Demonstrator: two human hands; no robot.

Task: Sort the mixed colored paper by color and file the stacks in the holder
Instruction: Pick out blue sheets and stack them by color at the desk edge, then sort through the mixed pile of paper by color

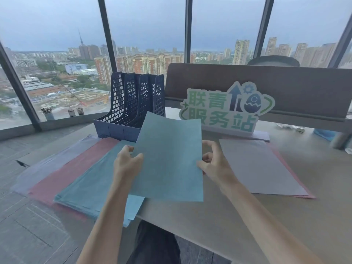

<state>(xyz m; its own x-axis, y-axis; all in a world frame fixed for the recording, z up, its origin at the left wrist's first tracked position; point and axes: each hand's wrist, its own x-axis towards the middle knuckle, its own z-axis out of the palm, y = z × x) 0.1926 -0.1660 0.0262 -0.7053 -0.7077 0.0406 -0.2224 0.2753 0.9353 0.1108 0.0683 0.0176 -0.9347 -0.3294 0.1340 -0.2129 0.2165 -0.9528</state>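
You hold one blue sheet (167,161) off the table (238,216), its long axis running away from you toward the holder (131,105), tilted a little to the left at the top. Your left hand (126,161) pinches its left edge, thumb on the face and fingers (128,148) curled behind. Your right hand (211,162) meets the right edge at about the same height; the thumb lies at the edge, but the other fingers are loosely curled apart beside it, and you cannot tell whether they truly grip.

The blue stack (91,183) lies just left of and beneath the sheet, near the table's front-left edge, its long axis slanting toward the holder. Your left hand is the nearer one to it. The sheet already overlaps that stack's right side, so the move looks like a short carry left and down, with a slight turn to match the stack's slant.

The red stack (66,168) and the pale stack (43,168) fan out further left. The unsorted pile (261,166) sits right of your right hand.
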